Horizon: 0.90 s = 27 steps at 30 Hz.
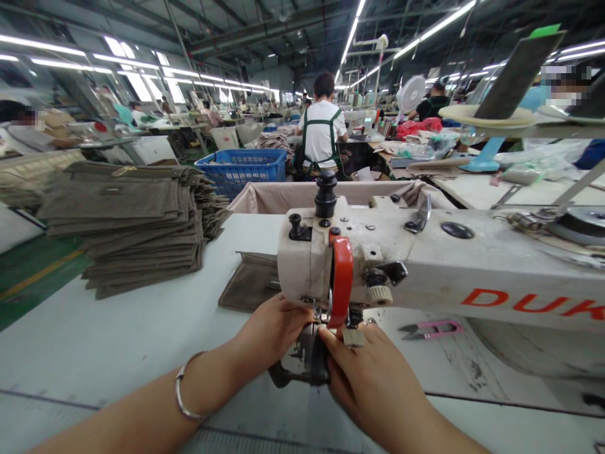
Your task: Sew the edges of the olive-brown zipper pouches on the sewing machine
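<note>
At the needle area of a white sewing machine with an orange guard, both my hands meet. My left hand has its fingers bent and pressed at the near edge of a brown fabric piece with a small dark label. That piece lies flat behind the hand and runs partly behind the machine head. My right hand is closed close to the presser foot, index finger and thumb over the metal plate. What it grips is hidden by the fingers and guard.
Pink-handled thread snips lie right of the needle under the machine arm. A tall stack of brown fabric pieces stands on the table's left. Beyond are a fabric-lined bin, a blue basket and a seated co-worker.
</note>
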Tool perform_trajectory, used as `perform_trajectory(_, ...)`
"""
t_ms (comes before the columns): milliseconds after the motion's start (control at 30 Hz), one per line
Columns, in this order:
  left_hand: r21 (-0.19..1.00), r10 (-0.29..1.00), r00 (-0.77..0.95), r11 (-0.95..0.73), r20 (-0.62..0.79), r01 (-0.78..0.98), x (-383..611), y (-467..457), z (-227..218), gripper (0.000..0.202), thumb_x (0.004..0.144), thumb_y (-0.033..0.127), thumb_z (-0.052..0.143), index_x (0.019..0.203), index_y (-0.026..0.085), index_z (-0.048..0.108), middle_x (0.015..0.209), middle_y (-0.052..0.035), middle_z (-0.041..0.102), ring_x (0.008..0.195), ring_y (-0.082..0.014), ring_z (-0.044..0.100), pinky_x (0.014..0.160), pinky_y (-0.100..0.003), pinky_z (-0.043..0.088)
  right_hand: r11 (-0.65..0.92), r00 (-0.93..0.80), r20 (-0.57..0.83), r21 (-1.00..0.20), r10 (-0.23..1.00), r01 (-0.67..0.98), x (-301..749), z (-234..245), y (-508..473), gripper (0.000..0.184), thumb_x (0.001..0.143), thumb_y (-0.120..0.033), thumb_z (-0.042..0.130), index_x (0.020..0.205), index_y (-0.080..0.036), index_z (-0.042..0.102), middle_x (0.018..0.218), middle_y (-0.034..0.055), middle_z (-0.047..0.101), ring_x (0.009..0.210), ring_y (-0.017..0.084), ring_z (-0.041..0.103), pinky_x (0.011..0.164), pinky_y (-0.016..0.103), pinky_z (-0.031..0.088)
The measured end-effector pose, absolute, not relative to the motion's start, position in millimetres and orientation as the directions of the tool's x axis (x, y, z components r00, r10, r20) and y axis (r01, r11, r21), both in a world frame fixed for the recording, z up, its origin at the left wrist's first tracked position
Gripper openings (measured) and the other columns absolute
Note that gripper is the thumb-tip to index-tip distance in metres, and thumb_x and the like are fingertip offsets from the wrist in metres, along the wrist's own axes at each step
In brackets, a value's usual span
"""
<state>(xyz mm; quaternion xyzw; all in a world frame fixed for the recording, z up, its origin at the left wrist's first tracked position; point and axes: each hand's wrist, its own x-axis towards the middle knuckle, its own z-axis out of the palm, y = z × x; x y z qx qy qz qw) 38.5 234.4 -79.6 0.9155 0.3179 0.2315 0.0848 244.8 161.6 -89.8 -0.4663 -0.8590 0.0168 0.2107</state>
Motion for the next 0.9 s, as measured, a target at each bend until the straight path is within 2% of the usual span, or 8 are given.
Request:
perform_trajectory(133, 0.295, 0.634, 0.670, -0.773, 0.387, 0.561, 39, 236, -80, 0.019, 0.091, 0.010, 0.053, 0.088, 0.019, 0.069, 0.091, -0.0039, 0.072, 0.090, -0.0223, 0.066, 0.082, -0.035, 0.054, 0.561, -0.476, 0.335, -0.234, 0.813, 0.794, 245, -88, 162, 0.037, 0.088, -0.018, 0.048, 0.124, -0.018, 0.060, 0.105, 0.0111, 0.063, 0.090, 0.029, 0.054, 0.077, 0.046, 0.046)
perform_trajectory(300, 0.296, 0.636, 0.669, -0.772, 0.385, 0.563, 40, 236, -78, 0.022, 0.091, 0.010, 0.052, 0.092, 0.020, 0.071, 0.095, -0.0042, 0.073, 0.095, -0.0228, 0.066, 0.086, -0.037, 0.054, 0.563, -0.473, 0.342, -0.242, 0.812, 0.791, 244, -89, 163, 0.039, 0.088, -0.017, 0.048, 0.126, -0.018, 0.059, 0.103, 0.0109, 0.063, 0.089, 0.029, 0.054, 0.077, 0.046, 0.046)
perform_trajectory(667, 0.291, 0.614, 0.665, -0.789, 0.426, 0.542, 39, 239, -85, 0.022, 0.091, 0.010, 0.052, 0.091, 0.020, 0.071, 0.091, -0.0035, 0.072, 0.094, -0.0214, 0.066, 0.084, -0.036, 0.056, 0.555, -0.465, 0.342, -0.244, 0.817, 0.795, 244, -90, 161, 0.036, 0.090, -0.018, 0.048, 0.124, -0.018, 0.059, 0.104, 0.0102, 0.062, 0.093, 0.030, 0.053, 0.081, 0.046, 0.044)
perform_trajectory(900, 0.234, 0.601, 0.713, -0.798, 0.361, 0.555, 34, 248, -76, 0.022, 0.092, 0.011, 0.050, 0.093, 0.019, 0.070, 0.098, -0.0052, 0.072, 0.095, -0.0224, 0.066, 0.085, -0.036, 0.056, 0.551, -0.459, 0.343, -0.252, 0.819, 0.795, 243, -89, 161, 0.034, 0.090, -0.019, 0.047, 0.122, -0.017, 0.060, 0.101, 0.0091, 0.062, 0.091, 0.029, 0.053, 0.080, 0.045, 0.044)
